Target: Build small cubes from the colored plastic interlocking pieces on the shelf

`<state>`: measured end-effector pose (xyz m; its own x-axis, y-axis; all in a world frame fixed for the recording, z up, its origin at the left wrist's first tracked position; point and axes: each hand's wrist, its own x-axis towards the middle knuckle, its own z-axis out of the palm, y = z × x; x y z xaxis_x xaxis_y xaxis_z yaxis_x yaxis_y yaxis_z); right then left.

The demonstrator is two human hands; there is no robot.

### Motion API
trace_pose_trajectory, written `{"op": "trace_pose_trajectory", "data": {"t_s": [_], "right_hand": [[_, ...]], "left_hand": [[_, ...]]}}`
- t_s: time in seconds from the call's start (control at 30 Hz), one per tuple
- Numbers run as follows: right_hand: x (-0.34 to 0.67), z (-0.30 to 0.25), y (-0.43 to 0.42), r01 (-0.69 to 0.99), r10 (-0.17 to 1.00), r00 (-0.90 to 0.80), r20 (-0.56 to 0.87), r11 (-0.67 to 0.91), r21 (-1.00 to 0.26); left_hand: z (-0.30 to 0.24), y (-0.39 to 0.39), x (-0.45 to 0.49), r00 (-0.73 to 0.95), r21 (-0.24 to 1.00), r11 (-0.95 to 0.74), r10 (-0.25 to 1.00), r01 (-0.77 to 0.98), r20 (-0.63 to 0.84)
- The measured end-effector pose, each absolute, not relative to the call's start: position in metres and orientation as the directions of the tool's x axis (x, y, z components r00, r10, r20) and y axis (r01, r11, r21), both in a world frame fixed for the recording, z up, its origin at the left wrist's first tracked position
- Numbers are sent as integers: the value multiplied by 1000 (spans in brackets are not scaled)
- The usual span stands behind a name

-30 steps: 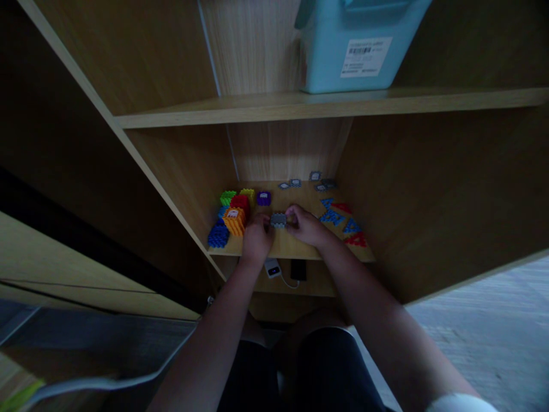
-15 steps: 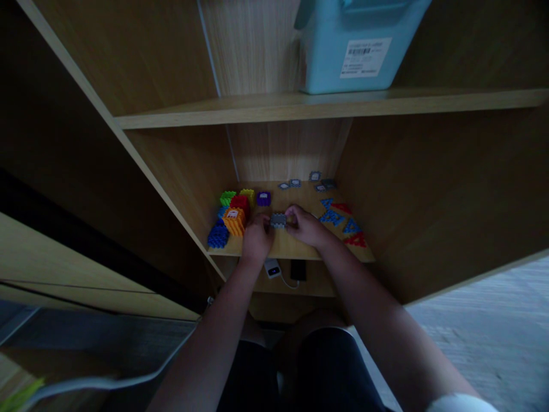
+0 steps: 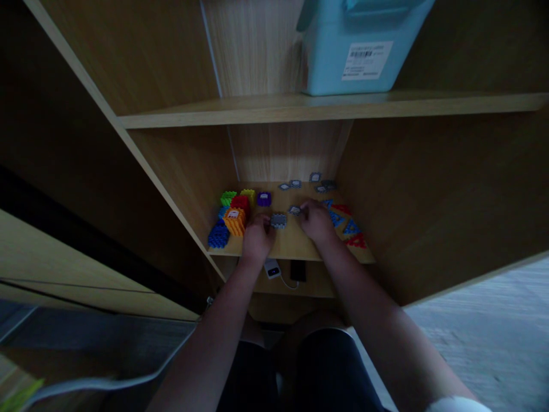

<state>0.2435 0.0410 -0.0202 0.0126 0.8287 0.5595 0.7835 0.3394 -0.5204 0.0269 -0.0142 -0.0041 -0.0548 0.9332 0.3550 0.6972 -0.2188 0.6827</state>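
Hands, two, bare, set apart over the shelf.
Left hand: fingers bent, tips at the left edge of the grey toothed block; whether they pinch it or only steady it cannot be told.
Right hand: thumb and fingers closed on the near end of the small grey tile, whose pale marked face is turned up.

Location: the block lies near the middle of the shelf, between the hands; the tile is just beyond it to the right, apart from it.

Handling, as judged: both pieces look like hard moulded plastic, light and stiff, unlikely to be fragile. The toothed rims should give fingertips some bite; the flat faces may be smoother. Best hold on the block: two opposite sides, low down, in case its layers are loose. Best hold on the tile: a pinch at opposite edges, leaving the teeth free.

Also on the shelf, left: orange block, red block, yellow block, green block, dark blue block; purple block, a little apart from these.
Back: grey pieces, loose.
Right: blue triangles and red triangles, toothed, partly behind the right hand.
Shelf above: light blue bin, white label.
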Motion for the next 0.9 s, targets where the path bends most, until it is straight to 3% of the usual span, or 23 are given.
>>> {"op": "trace_pose_trajectory", "data": {"t_s": [0.23,0.4,0.63,0.9], "right_hand": [[237,-30,40,853,862,-23,507,281,-440],[238,-28,41,833,901,-28,433,261,-488],[243,-33,46,850,856,-36,516,298,-435],[236,-29,41,846,876,-10,482,264,-463]], "left_hand": [[-7,-13,26,-40,670,-229,932,706,361],[-6,-14,26,-38,670,-234,930,705,365],[-5,-15,26,-48,672,-217,934,708,353],[-7,-12,26,-42,645,-238,921,726,387]]}}
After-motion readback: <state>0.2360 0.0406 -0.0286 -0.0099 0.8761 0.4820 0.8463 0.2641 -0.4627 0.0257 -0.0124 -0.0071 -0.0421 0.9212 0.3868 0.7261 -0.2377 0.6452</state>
